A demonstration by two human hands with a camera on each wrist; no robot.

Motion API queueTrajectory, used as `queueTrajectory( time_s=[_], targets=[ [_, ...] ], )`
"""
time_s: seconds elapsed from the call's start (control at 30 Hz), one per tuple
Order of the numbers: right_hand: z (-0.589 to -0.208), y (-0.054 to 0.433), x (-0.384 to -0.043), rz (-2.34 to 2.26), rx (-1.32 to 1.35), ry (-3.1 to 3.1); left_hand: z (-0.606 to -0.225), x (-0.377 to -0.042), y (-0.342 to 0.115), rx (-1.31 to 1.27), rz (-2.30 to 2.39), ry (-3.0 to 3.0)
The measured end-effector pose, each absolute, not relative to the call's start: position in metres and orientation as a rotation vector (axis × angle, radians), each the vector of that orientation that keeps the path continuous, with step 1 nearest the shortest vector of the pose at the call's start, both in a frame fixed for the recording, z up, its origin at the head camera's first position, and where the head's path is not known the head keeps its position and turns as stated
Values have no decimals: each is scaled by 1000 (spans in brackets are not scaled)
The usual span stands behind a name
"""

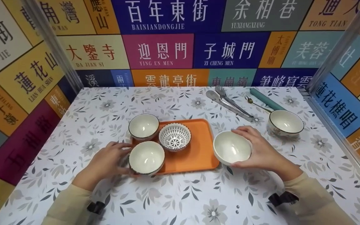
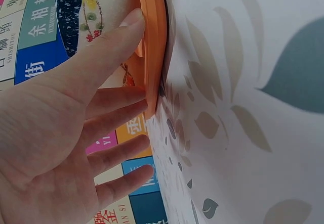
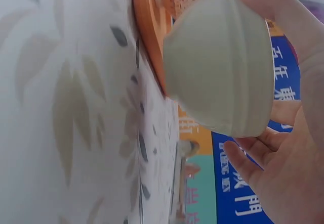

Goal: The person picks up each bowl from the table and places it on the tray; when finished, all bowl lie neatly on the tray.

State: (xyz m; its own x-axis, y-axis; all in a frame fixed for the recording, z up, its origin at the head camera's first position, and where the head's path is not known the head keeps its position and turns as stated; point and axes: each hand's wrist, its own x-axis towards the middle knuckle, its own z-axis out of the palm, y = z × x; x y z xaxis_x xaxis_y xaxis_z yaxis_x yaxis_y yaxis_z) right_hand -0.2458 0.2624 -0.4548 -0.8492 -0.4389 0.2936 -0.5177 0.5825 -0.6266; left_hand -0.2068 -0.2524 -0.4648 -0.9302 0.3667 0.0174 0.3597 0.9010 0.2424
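My right hand (image 1: 262,154) grips a plain cream bowl (image 1: 232,148) by its rim, at the right edge of an orange tray (image 1: 200,140). In the right wrist view this bowl (image 3: 217,67) has its base close over the table beside the tray. My left hand (image 1: 106,162) is at the tray's left edge. In the left wrist view its thumb (image 2: 116,37) lies along the tray rim, by a bowl with painted flowers; its fingers are extended. On the tray are a near-left bowl (image 1: 147,157) and a black-and-white patterned bowl (image 1: 175,137); another bowl (image 1: 143,126) overlaps the back-left corner.
A patterned bowl (image 1: 286,122) stands to the right. Toward the back lie metal cutlery (image 1: 230,103), a green rolled object (image 1: 266,98) and a thin stem (image 1: 259,104). Walls with street-name panels enclose the floral-covered table (image 1: 173,200).
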Motion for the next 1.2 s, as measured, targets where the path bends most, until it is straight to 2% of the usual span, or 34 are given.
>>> queueTrajectory(
  time_s=[0.6, 1.2],
  targets=[
    [-459, 204, -247, 1176, 950, -2739, -463, -206, -250, 579, 418, 3039],
    [-472, 194, -259, 1238, 960, -2741, -464, -207, -251, 583, 399, 3044]
  ],
)
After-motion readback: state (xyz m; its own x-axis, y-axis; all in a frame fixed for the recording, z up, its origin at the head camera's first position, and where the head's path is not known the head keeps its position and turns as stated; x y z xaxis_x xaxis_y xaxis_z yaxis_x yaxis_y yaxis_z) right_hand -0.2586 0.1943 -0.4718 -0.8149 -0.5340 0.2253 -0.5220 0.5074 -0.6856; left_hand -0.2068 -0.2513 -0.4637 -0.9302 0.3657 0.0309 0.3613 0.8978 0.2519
